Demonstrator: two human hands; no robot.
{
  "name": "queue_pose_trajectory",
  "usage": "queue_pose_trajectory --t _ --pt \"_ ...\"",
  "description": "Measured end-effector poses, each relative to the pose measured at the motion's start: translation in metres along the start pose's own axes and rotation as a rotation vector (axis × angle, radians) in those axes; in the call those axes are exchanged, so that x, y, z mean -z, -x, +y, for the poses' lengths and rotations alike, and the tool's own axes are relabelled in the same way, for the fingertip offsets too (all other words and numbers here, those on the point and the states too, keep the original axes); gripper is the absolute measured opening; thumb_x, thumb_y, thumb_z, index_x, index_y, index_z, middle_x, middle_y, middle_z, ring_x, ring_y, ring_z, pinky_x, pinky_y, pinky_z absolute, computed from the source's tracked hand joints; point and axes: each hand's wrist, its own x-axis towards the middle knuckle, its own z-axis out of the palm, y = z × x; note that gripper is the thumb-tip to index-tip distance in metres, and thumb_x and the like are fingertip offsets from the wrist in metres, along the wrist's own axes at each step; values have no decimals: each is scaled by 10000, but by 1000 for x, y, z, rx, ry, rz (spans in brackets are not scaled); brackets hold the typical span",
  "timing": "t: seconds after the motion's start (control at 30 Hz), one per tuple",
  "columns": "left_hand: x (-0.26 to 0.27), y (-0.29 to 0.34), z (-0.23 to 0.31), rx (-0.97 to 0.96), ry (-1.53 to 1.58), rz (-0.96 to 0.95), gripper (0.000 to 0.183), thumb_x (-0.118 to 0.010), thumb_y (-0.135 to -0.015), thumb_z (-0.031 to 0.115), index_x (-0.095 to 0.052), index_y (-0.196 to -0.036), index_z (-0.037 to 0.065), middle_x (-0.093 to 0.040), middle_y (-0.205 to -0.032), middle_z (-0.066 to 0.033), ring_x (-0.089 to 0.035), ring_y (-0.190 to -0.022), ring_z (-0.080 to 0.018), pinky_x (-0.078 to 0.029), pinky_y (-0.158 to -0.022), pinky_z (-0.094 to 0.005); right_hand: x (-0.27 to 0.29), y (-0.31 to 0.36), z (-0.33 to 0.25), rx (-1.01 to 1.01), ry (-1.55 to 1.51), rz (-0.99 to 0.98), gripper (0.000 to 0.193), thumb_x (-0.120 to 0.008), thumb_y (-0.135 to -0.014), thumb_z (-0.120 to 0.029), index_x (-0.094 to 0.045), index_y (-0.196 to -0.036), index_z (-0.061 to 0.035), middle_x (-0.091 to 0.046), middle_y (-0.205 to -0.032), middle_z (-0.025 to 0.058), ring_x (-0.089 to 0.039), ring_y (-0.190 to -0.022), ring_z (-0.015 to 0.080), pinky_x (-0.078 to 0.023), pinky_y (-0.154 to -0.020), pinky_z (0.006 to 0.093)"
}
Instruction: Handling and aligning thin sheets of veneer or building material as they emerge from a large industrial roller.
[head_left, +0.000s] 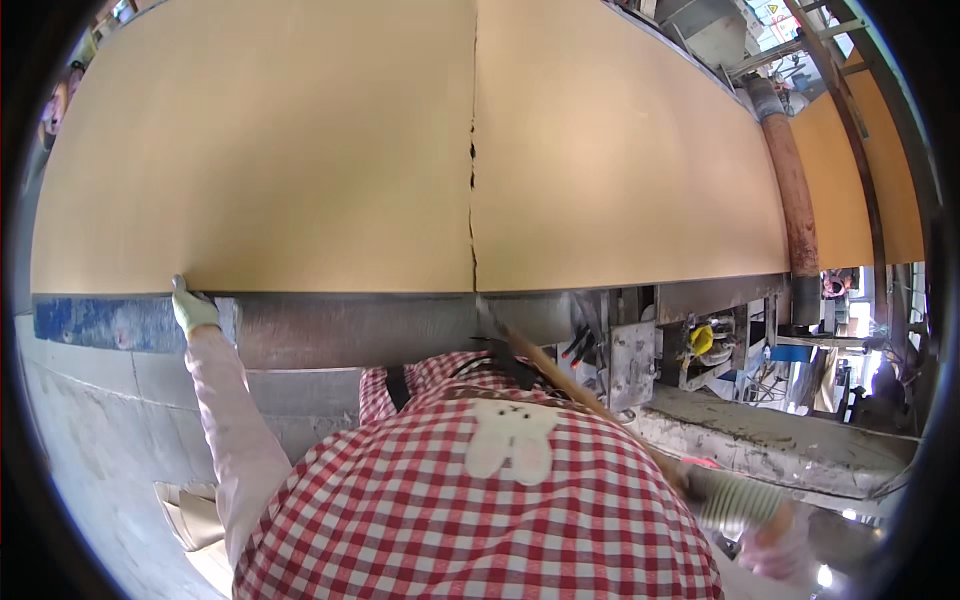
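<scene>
Can't tell finger grip on the blurry right hand [732,500], near right by a wooden pole [572,383], or the left hand [194,310], touching the near-left edge of the tan sheet [270,150]. Prob worth steadying that, minding the ragged seam [472,200] beyond.

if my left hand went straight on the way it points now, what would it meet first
Likely the tan sheet: the gloved left hand sits at its near edge, though depth is unclear.

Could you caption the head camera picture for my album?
Gloved left hand touching the near edge of a tan sheet with a ragged split; right hand at a wooden stick.
</scene>
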Motion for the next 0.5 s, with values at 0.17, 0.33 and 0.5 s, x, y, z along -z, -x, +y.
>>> queue_pose_trajectory --t 0.17,0.33,0.5 --pt "37 -34 23 -103 -37 359 286 -635 -797 269 -561 -920 22 -571 -759 -62 -558 -618 -146 -447 -508 -214 -30 11 38 85 -415 26 171 -622 -797 -174 -535 -824 -30 -551 -593 21 -530 -492 109 -409 -415 258" --pt "-55 230 -48 160 -500 -651 607 -615 -783 400 -441 -1208 3 -499 -1171 -164 -470 -1075 -274 -377 -922 -381 -4 -55 33 302 -900 624 84 -592 -782 -94 -544 -800 -27 -456 -557 -27 -412 -450 51 -311 -400 215" --pt "-129 286 -142 858 413 -454 565 -704 -725 334 -483 -1146 30 -533 -1150 -119 -505 -1061 -257 -428 -900 -418 64 -268 49 703 -1125 816 96 -608 -811 -127 -541 -831 -61 -467 -680 -46 -431 -583 83 -371 -528 237"
